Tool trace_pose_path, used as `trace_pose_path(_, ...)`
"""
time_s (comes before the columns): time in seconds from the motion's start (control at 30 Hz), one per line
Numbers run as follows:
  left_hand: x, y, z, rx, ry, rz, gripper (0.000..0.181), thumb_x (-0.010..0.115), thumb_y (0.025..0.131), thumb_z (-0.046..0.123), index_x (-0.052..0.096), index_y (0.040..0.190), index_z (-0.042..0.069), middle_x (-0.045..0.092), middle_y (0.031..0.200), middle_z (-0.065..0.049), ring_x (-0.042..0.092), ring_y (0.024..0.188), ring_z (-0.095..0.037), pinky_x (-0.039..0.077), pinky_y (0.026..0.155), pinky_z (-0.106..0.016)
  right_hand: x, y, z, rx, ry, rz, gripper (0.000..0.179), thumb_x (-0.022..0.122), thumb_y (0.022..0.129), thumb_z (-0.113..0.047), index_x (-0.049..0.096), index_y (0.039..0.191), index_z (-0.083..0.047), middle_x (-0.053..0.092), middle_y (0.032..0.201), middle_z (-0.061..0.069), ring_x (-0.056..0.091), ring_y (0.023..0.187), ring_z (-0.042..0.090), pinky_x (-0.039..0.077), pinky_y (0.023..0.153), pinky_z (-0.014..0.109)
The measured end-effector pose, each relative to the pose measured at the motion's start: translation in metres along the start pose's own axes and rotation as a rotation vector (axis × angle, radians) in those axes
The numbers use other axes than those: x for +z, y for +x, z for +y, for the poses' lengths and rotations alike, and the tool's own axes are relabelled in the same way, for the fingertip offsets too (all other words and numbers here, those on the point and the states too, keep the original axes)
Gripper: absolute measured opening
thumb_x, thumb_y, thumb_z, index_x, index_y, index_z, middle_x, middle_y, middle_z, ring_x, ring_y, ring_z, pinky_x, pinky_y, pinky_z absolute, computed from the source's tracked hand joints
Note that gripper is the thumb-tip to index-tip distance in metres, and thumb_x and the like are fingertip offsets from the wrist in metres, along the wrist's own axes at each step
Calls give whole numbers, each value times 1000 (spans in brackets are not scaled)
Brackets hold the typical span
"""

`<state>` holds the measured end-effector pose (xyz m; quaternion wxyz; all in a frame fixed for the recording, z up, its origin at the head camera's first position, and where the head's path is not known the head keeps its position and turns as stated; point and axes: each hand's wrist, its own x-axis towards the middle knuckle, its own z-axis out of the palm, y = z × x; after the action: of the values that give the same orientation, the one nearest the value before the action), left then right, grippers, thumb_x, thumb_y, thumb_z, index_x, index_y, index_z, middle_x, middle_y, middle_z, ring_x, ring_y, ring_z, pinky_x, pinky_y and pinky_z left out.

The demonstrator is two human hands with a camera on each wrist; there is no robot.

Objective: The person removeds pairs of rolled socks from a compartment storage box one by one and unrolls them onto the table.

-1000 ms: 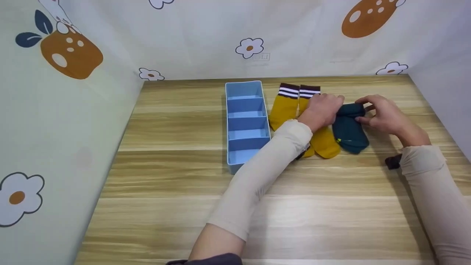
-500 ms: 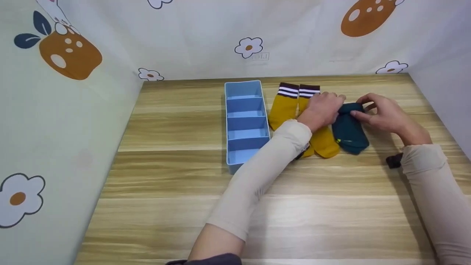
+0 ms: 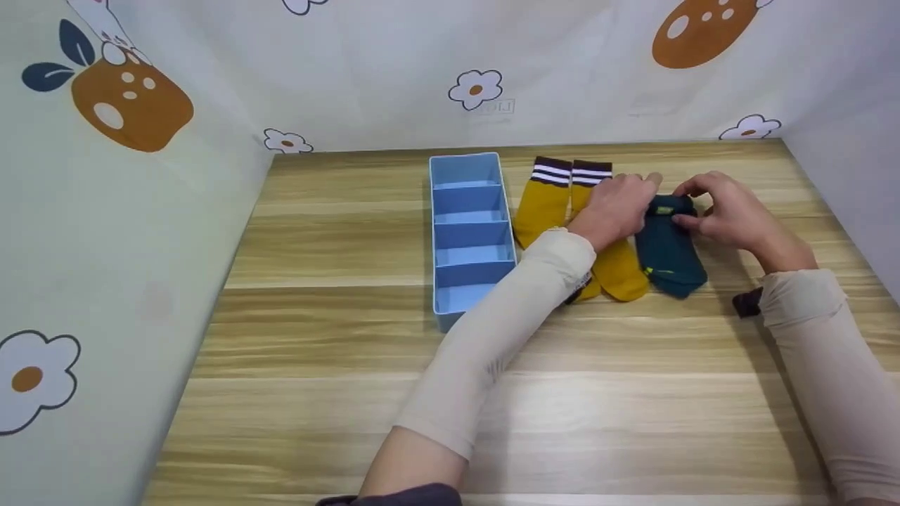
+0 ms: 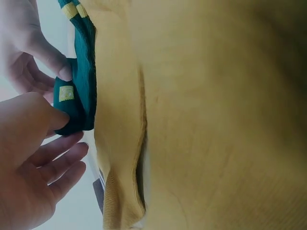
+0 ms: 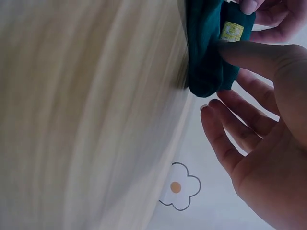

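A pair of dark green socks [image 3: 671, 256] lies stacked on the table, the cuff end folded over toward the toes. A yellow patch shows on the folded part [image 4: 67, 93]. My left hand [image 3: 615, 207] reaches over the mustard socks and pinches the left end of this fold, thumb on top. At the right end, my right hand [image 3: 731, 214] pinches the fold between thumb and fingers; in the right wrist view its thumb [image 5: 254, 55] lies beside the yellow patch, other fingers spread below. Two mustard socks [image 3: 545, 204] with dark, white-striped cuffs lie flat, partly under my left arm.
Left of the mustard socks stands a light blue box [image 3: 467, 246] with several compartments in a row. The wooden table [image 3: 337, 337] meets patterned cloth walls [image 3: 380, 84] at the back and sides. A small dark object [image 3: 747, 303] shows by my right sleeve.
The green cuff has been turned over further, and its yellow patch now faces up. My right hand has shifted slightly away toward the back; my left hand has stayed almost still.
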<state>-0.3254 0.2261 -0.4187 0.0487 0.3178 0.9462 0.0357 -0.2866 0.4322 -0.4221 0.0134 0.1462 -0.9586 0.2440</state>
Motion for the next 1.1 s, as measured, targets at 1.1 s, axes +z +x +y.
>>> trace_pose_path(1.1, 1, -2, -2, -94, 31, -9, 48, 66, 108, 35, 48, 152, 26, 65, 143, 5, 67, 121, -13, 57, 104, -27, 3, 23, -2, 59, -27, -58, 37, 74, 98, -6, 66, 132, 7, 69, 128, 33, 70, 109, 51, 55, 97, 68)
